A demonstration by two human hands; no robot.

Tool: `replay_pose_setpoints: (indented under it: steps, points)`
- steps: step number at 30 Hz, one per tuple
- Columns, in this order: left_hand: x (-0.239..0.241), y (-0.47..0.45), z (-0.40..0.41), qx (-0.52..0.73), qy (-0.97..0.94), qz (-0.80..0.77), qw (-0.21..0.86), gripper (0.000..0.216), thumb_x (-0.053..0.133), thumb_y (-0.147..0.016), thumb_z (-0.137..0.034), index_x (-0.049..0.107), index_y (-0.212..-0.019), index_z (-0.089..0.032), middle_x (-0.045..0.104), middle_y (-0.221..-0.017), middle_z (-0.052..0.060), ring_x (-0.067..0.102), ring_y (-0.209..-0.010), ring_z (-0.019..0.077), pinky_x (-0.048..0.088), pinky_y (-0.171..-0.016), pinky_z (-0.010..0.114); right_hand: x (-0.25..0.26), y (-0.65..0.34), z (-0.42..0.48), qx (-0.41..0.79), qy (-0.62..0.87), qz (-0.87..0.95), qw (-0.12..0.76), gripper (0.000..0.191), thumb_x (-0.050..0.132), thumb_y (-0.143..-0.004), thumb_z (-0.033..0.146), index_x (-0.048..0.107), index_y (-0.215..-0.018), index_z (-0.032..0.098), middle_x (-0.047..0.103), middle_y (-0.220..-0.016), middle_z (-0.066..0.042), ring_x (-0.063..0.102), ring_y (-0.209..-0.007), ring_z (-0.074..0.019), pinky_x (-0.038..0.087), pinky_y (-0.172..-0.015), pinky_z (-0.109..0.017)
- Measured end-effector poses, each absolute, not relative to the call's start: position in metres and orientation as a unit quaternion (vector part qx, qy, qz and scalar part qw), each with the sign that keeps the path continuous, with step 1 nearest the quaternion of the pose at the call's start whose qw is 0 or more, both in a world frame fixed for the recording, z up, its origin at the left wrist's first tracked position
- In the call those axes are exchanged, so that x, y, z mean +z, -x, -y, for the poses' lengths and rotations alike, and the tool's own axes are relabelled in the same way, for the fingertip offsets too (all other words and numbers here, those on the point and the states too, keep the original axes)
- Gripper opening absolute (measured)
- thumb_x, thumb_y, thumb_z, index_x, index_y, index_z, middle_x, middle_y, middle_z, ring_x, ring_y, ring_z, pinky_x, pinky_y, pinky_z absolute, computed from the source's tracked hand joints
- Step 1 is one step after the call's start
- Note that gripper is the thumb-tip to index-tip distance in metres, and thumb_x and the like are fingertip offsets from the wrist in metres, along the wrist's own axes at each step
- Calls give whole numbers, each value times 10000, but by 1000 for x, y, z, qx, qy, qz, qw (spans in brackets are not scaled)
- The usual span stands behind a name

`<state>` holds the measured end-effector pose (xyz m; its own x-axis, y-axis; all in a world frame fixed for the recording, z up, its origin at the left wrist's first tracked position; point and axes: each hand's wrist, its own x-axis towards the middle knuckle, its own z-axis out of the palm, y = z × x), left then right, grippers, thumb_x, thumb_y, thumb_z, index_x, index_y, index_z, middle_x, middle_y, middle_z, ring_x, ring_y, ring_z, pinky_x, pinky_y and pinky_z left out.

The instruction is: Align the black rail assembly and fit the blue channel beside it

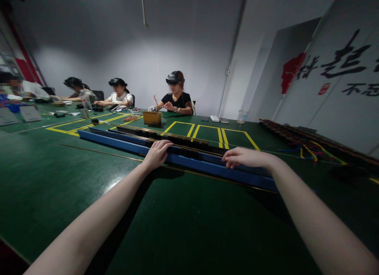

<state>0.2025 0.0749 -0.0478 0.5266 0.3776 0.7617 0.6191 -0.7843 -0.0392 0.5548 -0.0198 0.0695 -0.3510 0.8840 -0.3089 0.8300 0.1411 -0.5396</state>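
Note:
A long blue channel (207,167) lies across the green table in front of me, with thin brass-coloured rods and dark strips along it. My left hand (156,153) is over its middle, fingers closed across the near wall and the thumb mostly hidden. Farther right, my right hand (244,156) hangs over the same channel with curled fingers; whatever is between the fingertips is hidden or too thin to make out. One loose brass-coloured rod (118,155) runs along the near side of the channel and passes by my left wrist.
Across the green table (183,223) a person (177,99) sits behind an orange-brown box (152,117); several others work farther left. Yellow tape outlines (207,127) mark the far side. Dark strips with coloured wires (308,144) lie at right, near a plastic cup (242,116).

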Motion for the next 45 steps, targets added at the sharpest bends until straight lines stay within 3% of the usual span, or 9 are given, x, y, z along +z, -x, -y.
replay_pose_setpoints:
  steps: [8, 14, 23, 30, 40, 45]
  points:
    - [-48, -203, -75, -359, 873, 287, 162, 503, 408, -856, -106, 503, -1339, -205, 538, -1292, 101, 485, -1202, 249, 399, -1026, 435, 64, -545, 21, 328, 555, 762, 61, 485, 501, -866, 403, 529, -1259, 121, 680, -1045, -136, 651, -937, -220, 512, -837, -333]
    - [-46, -204, -73, -350, 875, 287, 172, 498, 407, -852, -104, 523, -1324, -211, 535, -1292, 99, 483, -1196, 253, 405, -1015, 432, 66, -542, 24, 332, 555, 761, 55, 503, 468, -897, 393, 486, -1315, 115, 677, -1059, -136, 650, -943, -208, 509, -854, -323]
    - [-47, -202, -76, -388, 852, 312, 164, 385, 403, -846, -106, 541, -1199, -172, 566, -1256, 95, 500, -1189, 233, 396, -1002, 395, 85, -570, 30, 288, 604, 737, 93, 645, 520, -801, 498, 529, -1292, 80, 677, -1074, -156, 654, -950, -244, 511, -839, -336]
    - [-45, -198, -75, -407, 820, 360, 181, 288, 438, -843, -138, 567, -1095, -186, 590, -1221, 86, 521, -1159, 243, 388, -977, 405, 80, -565, 27, 292, 607, 737, 57, 628, 489, -851, 465, 507, -1341, 73, 665, -1143, -156, 656, -976, -228, 511, -850, -308]
    - [-46, -200, -75, -373, 861, 283, 196, 426, 418, -878, -132, 524, -1285, -199, 558, -1269, 86, 504, -1169, 235, 397, -983, 390, 80, -562, 28, 287, 608, 740, 33, 611, 472, -885, 424, 499, -1348, 27, 653, -1176, -171, 659, -961, -221, 511, -854, -305]
    - [-46, -200, -75, -372, 860, 297, 183, 410, 415, -863, -124, 540, -1247, -197, 565, -1265, 82, 507, -1177, 227, 389, -998, 386, 80, -559, 28, 302, 600, 740, 33, 578, 455, -906, 405, 508, -1335, 21, 652, -1179, -174, 655, -960, -213, 514, -857, -307]
